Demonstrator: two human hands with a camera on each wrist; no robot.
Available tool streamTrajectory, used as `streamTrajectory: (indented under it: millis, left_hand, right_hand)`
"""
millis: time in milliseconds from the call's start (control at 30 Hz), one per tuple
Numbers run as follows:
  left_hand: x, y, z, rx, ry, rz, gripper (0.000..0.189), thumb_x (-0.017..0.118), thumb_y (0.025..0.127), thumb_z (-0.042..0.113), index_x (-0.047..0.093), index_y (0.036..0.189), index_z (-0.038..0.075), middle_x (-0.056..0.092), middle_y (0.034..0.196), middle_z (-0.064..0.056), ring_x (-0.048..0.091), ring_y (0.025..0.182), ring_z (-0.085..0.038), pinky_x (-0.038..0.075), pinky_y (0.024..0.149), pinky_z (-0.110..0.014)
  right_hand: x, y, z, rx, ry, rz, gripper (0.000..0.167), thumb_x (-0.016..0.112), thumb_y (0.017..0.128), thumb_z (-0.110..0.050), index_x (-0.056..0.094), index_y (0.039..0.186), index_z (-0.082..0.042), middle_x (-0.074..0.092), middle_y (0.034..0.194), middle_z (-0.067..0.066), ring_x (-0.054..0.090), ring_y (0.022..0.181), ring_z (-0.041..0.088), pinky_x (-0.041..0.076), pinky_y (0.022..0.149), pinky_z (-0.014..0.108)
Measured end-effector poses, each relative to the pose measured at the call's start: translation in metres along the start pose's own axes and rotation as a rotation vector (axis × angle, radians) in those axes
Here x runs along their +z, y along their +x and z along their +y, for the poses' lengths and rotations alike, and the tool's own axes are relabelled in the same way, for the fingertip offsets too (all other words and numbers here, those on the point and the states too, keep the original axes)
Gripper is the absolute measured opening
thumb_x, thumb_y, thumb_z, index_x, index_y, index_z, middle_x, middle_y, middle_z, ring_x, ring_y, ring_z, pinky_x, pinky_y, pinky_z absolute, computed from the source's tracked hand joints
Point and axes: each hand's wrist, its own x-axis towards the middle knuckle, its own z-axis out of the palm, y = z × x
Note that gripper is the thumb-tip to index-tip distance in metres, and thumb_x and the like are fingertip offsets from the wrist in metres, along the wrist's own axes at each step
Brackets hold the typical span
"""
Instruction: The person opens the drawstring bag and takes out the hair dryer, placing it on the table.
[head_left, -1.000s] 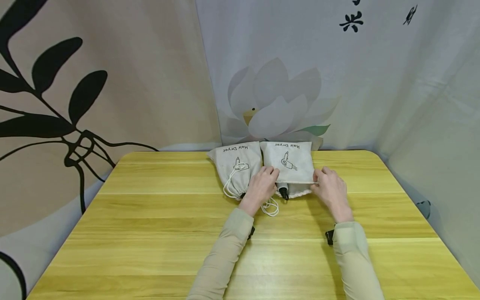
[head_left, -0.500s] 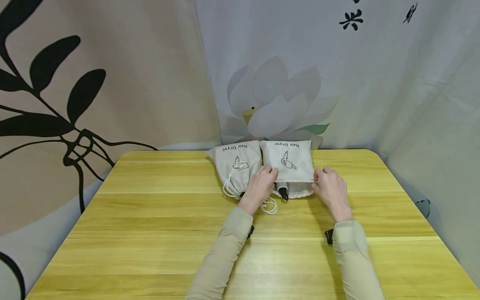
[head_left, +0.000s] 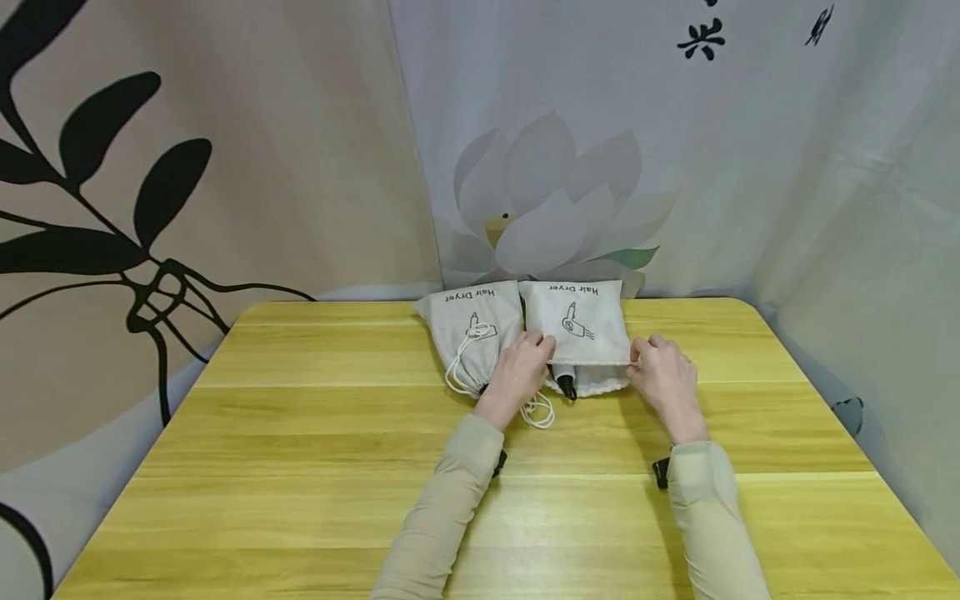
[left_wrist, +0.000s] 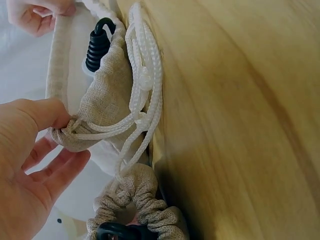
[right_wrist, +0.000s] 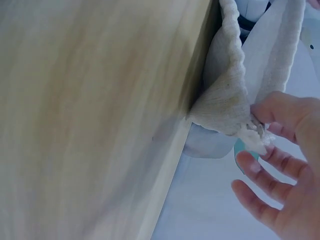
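Note:
A pale cloth drawstring bag (head_left: 576, 321) printed "Hair Dryer" lies at the back of the table, its mouth spread wide toward me. My left hand (head_left: 521, 367) pinches the left corner of the mouth between thumb and fingers, beside the white drawstring (left_wrist: 145, 75). At the opposite corner, my right hand (head_left: 663, 379) pinches the gathered hem (right_wrist: 252, 132). Inside the mouth shows the end of a hair dryer handle with a black ribbed cord sleeve (left_wrist: 97, 47); the rest is hidden in the cloth.
A second "Hair Dryer" bag (head_left: 465, 321) lies close on the left, its neck gathered around something black (left_wrist: 125, 231). A white cord (head_left: 476, 337) loops over it. The wooden table (head_left: 337, 492) ends at a printed curtain (head_left: 300, 150) behind the bags.
The right hand has shifted very slightly to the right with the bag's corner, drawing the mouth a little wider. The left hand holds almost the same place.

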Motion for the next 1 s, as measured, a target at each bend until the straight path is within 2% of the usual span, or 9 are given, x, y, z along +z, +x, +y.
streamTrajectory:
  millis: [333,600,833,1000]
  left_hand:
    - [-0.0038,-0.0008,-0.0025,-0.015,-0.027,-0.033,0.02,0.072,0.078,0.01,0.062,0.095,0.013,0.06,0.094,-0.002,0.058,0.086,-0.018,0.053,0.069,-0.026]
    - [-0.0042,-0.0019,-0.0054,-0.013,-0.031,-0.034,0.02,0.072,0.079,0.009,0.065,0.097,0.013,0.061,0.095,-0.002,0.058,0.086,-0.019,0.053,0.071,-0.026]
    - [-0.0081,-0.0029,-0.0065,-0.054,-0.064,-0.034,0.022,0.071,0.079,0.006,0.067,0.099,0.014,0.062,0.098,-0.001,0.059,0.09,-0.02,0.054,0.071,-0.027]
    - [-0.0098,-0.004,-0.0074,-0.044,-0.074,-0.029,0.022,0.071,0.079,0.005,0.067,0.099,0.013,0.062,0.098,-0.001,0.059,0.09,-0.019,0.054,0.073,-0.027]
  right_hand:
    - [-0.0012,-0.0015,0.0022,0.013,0.005,0.006,0.006,0.065,0.077,-0.006,0.061,0.08,-0.009,0.057,0.081,0.012,0.052,0.069,0.029,0.038,0.048,0.035]
    - [-0.0025,-0.0031,0.0044,0.027,0.013,0.003,0.007,0.066,0.076,-0.007,0.06,0.08,-0.009,0.057,0.081,0.011,0.051,0.071,0.03,0.038,0.049,0.034]
    - [-0.0044,-0.0043,0.0065,0.04,0.023,0.004,0.007,0.065,0.076,-0.006,0.06,0.081,-0.008,0.057,0.083,0.013,0.052,0.073,0.032,0.04,0.049,0.037]
    - [-0.006,-0.0043,0.0073,0.035,0.031,0.007,0.008,0.067,0.076,-0.007,0.06,0.081,-0.007,0.058,0.083,0.013,0.053,0.074,0.032,0.041,0.049,0.038]
